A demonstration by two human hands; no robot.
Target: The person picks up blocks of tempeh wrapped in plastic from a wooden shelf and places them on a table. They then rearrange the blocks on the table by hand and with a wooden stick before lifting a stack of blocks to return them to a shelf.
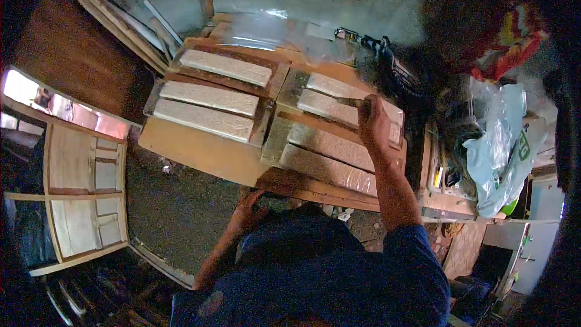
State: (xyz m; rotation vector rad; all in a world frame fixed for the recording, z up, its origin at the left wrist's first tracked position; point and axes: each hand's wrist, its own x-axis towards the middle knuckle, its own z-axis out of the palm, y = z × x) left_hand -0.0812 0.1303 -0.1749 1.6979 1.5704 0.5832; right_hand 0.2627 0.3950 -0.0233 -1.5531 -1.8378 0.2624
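My right hand [374, 122] reaches over the right part of the table, closed on a slim, dark, pointed tool [347, 102] whose exact kind I cannot make out. The tool's tip points left, over a long pale slab [321, 104]. More pale slabs [330, 148] lie side by side on the nearer right board [275, 139], partly behind my forearm. On the left boards rest another slab [224, 66] and a pair [206, 119] with a narrow gap between them. My left hand [249, 207] is low at the table's front edge, its fingers dim in shadow.
The wooden table [200, 150] carries clear plastic sheeting [254, 29] at its back. Dark cluttered items [393, 63] stand at the back right, with plastic bags [499, 145] farther right. Timber lengths [115, 15] lean at the left, above a pale wooden panelled frame [85, 191].
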